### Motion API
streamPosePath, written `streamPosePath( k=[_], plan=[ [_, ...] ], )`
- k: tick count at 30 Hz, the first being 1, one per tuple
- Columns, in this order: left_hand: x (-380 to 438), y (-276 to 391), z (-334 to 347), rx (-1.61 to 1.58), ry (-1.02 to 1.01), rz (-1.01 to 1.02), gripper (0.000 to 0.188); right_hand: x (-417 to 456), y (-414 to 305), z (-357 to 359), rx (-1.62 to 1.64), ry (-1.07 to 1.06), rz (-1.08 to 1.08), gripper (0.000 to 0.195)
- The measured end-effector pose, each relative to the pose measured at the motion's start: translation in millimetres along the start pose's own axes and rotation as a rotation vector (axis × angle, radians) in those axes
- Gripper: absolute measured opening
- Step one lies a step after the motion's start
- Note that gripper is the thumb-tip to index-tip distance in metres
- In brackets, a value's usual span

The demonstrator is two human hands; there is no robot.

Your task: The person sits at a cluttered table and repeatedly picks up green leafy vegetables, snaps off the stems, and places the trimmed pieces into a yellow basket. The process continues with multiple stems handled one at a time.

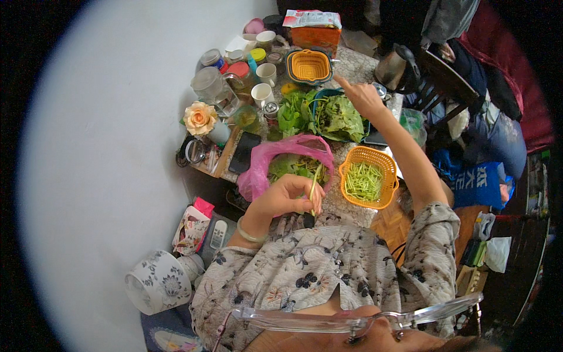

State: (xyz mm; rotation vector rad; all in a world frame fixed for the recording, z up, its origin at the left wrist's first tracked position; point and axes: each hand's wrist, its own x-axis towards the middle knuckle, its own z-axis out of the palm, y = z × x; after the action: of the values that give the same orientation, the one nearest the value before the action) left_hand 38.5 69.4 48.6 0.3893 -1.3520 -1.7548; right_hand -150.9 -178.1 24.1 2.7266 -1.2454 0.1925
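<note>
My left hand [286, 196] pinches a long pale green stem [315, 187] between thumb and fingers, in front of a pink plastic bag [257, 174] with leafy greens inside. To the right of the bag, an orange plastic basket [389, 152] holds short green stem pieces [363, 182]. My right hand [365, 99] reaches out above the far right side of a dark blue basket [368, 132] heaped with torn leaves [343, 116]. Its index finger extends towards nested orange and dark baskets [310, 66]; the other fingers are partly hidden. More green leaves [292, 112] lie left of the blue basket.
White mugs [266, 75], a small lidded jar [270, 110] and several other jars crowd the table's left side. A peach rose [200, 118] stands there. An electric kettle [394, 66] is at the far right, near a dark chair [448, 83]. An orange box [314, 39] stands at the back.
</note>
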Motion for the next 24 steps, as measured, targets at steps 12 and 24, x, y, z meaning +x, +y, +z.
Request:
streamPosePath(
  k=[12,24],
  plan=[
    [23.8,-12.5,-2.5,-0.008,0.093,-0.031,0.014,-104.3,-64.7,4.7,1.779,-1.056,0.139,0.065],
    [16.5,-48.6,-9.8,-0.111,0.063,-0.346,0.008,-118.5,-81.6,-15.2,2.233,-0.264,0.426,0.026]
  ],
)
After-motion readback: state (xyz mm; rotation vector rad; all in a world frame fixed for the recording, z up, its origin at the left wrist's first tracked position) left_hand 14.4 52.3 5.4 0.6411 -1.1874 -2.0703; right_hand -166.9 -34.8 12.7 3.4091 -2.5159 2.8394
